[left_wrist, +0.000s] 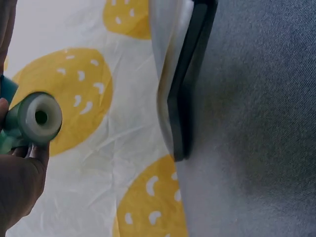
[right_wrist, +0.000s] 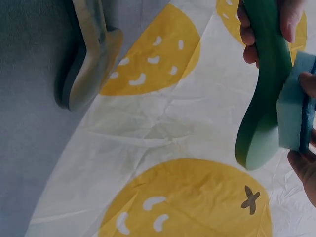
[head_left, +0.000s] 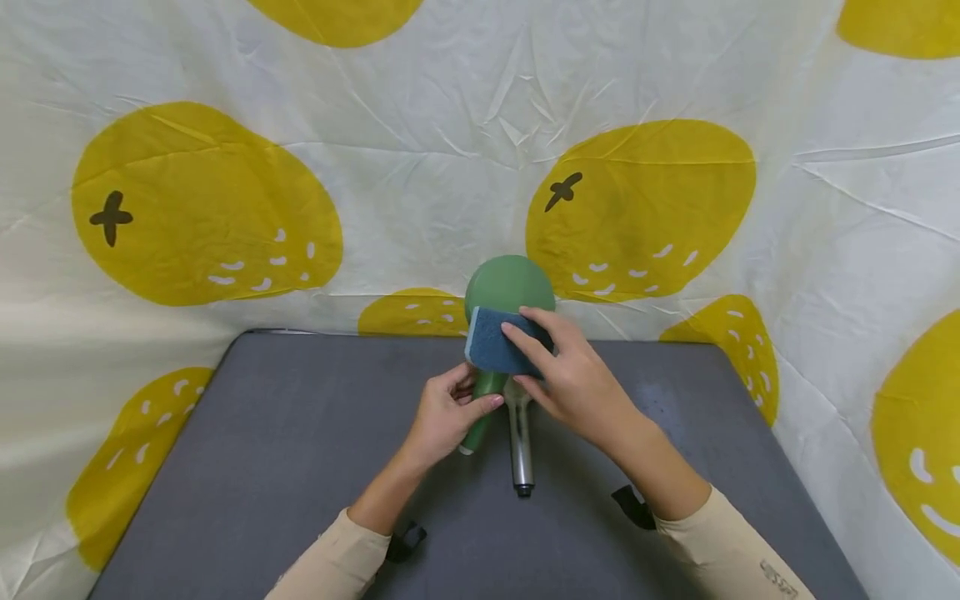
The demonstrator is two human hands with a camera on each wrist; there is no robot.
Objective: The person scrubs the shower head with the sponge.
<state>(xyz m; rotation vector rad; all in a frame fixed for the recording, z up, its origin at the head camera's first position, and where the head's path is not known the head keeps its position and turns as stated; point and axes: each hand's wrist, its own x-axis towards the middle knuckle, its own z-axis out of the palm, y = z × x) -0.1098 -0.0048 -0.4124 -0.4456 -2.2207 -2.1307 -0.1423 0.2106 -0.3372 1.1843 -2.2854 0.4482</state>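
Note:
A green handheld shower head [head_left: 510, 279] has its round head at the top and a tapered handle, whose hollow end shows in the left wrist view [left_wrist: 42, 118]. My left hand [head_left: 442, 417] grips that handle, thumb across its front. With my right hand [head_left: 573, 379] I hold a sponge [head_left: 498, 342] against the shower head, covering the lower part of the head. The sponge has a dark blue scouring side and a light blue foam side [right_wrist: 289, 116]; the foam faces the green surface. Below the hands a silver shower head [head_left: 520, 442] lies on the table, its upper part hidden.
The dark grey table [head_left: 315, 433] runs back to a white cloth wall [head_left: 420, 200] printed with yellow fruit shapes. Black straps [head_left: 633, 507] show by both forearms. Beige sleeves [head_left: 330, 558] cover the arms.

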